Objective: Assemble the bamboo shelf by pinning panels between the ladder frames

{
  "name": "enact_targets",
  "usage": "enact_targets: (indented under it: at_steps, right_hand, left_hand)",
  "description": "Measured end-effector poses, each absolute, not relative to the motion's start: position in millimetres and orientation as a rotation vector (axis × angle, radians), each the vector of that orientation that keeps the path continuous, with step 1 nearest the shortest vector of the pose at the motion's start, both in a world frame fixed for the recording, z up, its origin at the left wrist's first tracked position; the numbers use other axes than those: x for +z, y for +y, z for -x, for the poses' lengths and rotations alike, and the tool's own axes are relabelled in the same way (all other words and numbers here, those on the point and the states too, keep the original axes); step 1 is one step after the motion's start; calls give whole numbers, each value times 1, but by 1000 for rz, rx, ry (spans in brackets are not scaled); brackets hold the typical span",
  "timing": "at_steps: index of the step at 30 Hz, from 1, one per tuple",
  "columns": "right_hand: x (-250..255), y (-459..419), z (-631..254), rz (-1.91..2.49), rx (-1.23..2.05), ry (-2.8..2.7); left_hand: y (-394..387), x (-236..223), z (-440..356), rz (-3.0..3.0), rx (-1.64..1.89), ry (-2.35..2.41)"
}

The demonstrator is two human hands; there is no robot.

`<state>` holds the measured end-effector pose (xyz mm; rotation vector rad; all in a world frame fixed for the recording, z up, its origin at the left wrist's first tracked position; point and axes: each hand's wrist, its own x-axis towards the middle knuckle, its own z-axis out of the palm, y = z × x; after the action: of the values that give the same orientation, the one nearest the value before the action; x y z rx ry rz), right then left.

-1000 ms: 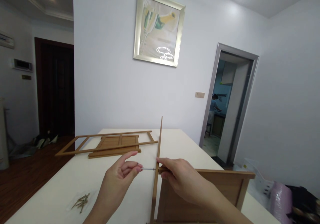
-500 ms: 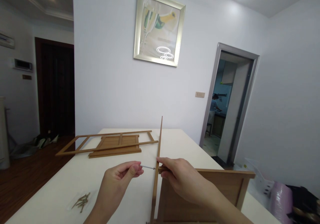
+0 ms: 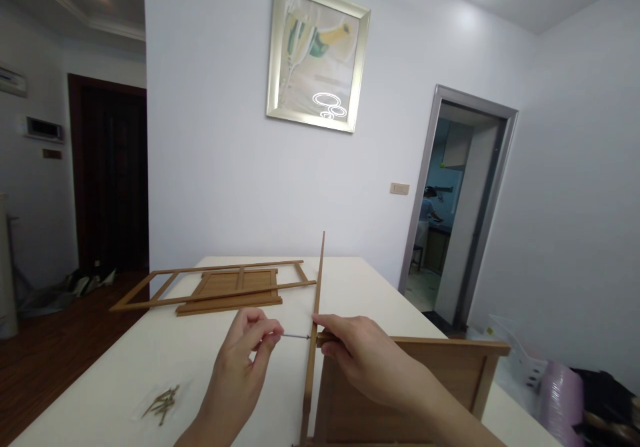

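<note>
My left hand (image 3: 253, 347) is closed in a pinch on a thin metal driver (image 3: 296, 336), whose handle end is hidden by the fingers. Its tip meets a small dark screw head at the near-left face of an upright wooden frame (image 3: 311, 360). On the other side, my right hand (image 3: 363, 347) grips the end of the top rail of a brown wooden panel (image 3: 445, 367). The right index finger reaches over and presses on the frame's edge, where the rail butts against it.
A ladder-like wooden frame (image 3: 140, 292) and a smaller slatted panel (image 3: 230, 306) lie on the white table (image 3: 165, 347). Several screws (image 3: 164, 402) rest on a clear plastic bag at the front left. A person (image 3: 430, 207) stands beyond the doorway at right.
My left hand has turned at the wrist and its fingers have shifted their pinch on the driver, whose tip stays at the screw. My right hand and the wooden parts have kept their places.
</note>
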<state>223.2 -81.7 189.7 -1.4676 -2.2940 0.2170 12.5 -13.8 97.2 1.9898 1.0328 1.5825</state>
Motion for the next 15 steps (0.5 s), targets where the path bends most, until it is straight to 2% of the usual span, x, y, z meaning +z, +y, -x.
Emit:
enact_targets:
  at_steps: [6, 15]
  right_hand:
    - [188, -80, -224, 1461, 208, -2298]
    - [189, -81, -224, 1467, 202, -2301]
  left_hand:
    - [-16, 103, -12, -1735, 1365, 946]
    - [-18, 101, -23, -1519, 1442, 999]
